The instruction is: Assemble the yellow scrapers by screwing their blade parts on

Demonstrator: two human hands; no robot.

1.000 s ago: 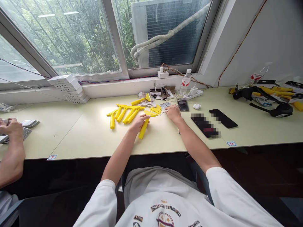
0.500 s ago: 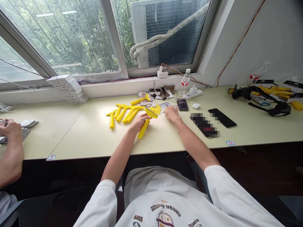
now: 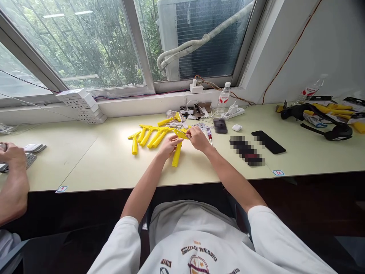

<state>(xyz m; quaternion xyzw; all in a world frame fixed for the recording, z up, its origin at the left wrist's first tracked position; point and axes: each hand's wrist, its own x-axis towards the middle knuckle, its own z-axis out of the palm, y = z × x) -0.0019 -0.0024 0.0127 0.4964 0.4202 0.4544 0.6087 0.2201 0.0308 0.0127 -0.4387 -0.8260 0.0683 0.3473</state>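
My left hand (image 3: pixel 170 146) is closed around a yellow scraper (image 3: pixel 176 155), just below its wide head, with the handle hanging down toward me. At the scraper's head, the fingers of my right hand (image 3: pixel 197 138) are pinched together; what they hold, if anything, is too small to make out. A screwdriver (image 3: pixel 209 133) with a red and dark handle lies just right of my right hand. Several yellow scraper handles (image 3: pixel 152 137) lie in a row left of my hands. Behind them rests another scraper (image 3: pixel 170 120) with a metal-looking head.
A co-worker's hand (image 3: pixel 13 154) is at the far left by some grey pieces. White boxes (image 3: pixel 82 106) are stacked by the window. A bottle (image 3: pixel 224 99), power strip (image 3: pixel 234 112), white earbud case (image 3: pixel 236 127), black phone (image 3: pixel 268 142) and black headset (image 3: pixel 327 121) stand or lie rightward.
My right hand has moved left from the small parts on the table to the scraper's head, uncovering the screwdriver. The scraper in my left hand has turned slightly more upright.
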